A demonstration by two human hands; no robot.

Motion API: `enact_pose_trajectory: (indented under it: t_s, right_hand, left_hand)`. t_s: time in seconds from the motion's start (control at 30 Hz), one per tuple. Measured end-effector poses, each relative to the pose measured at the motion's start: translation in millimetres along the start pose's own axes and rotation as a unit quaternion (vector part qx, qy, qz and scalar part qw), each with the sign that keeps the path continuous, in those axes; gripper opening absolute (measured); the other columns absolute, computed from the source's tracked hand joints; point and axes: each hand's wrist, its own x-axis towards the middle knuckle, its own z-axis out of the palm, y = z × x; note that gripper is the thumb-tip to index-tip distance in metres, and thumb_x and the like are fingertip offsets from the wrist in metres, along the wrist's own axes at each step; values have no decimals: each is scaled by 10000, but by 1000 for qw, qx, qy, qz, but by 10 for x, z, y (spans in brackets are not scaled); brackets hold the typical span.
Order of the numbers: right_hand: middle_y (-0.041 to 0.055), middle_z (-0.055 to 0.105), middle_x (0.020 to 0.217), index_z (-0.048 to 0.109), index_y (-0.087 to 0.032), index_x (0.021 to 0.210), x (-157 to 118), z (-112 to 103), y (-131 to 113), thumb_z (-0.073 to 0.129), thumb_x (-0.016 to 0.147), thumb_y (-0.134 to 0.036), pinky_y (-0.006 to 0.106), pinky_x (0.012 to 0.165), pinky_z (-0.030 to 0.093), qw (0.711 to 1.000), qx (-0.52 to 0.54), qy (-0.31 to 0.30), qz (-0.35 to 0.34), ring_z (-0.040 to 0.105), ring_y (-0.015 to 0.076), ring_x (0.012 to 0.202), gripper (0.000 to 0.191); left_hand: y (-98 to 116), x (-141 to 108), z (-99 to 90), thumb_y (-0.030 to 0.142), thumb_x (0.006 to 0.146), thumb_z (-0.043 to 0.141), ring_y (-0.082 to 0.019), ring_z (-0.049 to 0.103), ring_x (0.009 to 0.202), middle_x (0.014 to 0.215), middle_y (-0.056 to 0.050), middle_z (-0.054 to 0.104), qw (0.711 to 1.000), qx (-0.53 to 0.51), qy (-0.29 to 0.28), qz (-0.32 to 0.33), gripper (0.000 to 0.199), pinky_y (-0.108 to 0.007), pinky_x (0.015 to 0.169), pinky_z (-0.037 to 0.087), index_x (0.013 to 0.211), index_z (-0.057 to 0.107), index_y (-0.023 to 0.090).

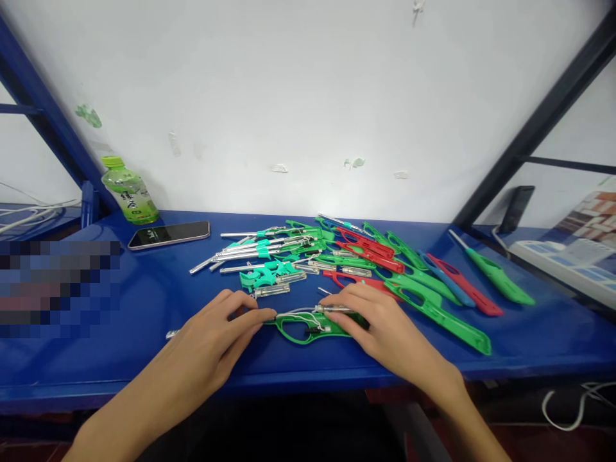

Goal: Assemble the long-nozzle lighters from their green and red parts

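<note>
A green lighter half-shell (pixel 294 331) lies near the table's front edge, with white wires and a small black part inside it. My left hand (pixel 226 330) pinches the shell's left end, where the wires meet a metal rod; the rod's tip shows left of the hand. My right hand (pixel 373 317) holds a clear fuel tube (pixel 332 308) between thumb and fingers, over the right part of the shell. Just behind the hands lie teal triggers (pixel 262 276), several silver rods (pixel 240 253) and more clear tubes (pixel 273 290).
Green and red half-shells (pixel 437 314) spread to the right, beside a closed green lighter (pixel 500 276). A phone (pixel 169 235) and a green bottle (pixel 129 192) stand or lie at the back left. A white wall rises behind the blue table (pixel 158 289).
</note>
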Motion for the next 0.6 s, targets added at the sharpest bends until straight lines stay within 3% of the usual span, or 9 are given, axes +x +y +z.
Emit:
enact_pose_trajectory:
  t_s: [0.4, 0.6]
  right_hand:
    - [51, 777, 1089, 767, -217, 1212, 4, -3, -6, 653, 1091, -228, 368, 931, 564, 1000, -11, 10, -10, 732, 233, 1018, 167]
    - [54, 773, 1099, 765, -215, 1214, -5, -4, -14, 651, 1092, -230, 382, 938, 563, 1000, -2, 6, -3, 728, 236, 1024, 168]
  left_hand:
    - [-24, 3, -14, 284, 1167, 461, -206, 649, 1060, 1198, -48, 682, 1000, 19, 5, 23, 333, -300, 902, 551, 1400, 698, 307]
    - [-57, -28, 5, 228, 1155, 437, -209, 646, 1085, 1249, -33, 664, 999, 29, -17, 17, 425, -289, 853, 564, 1488, 631, 409]
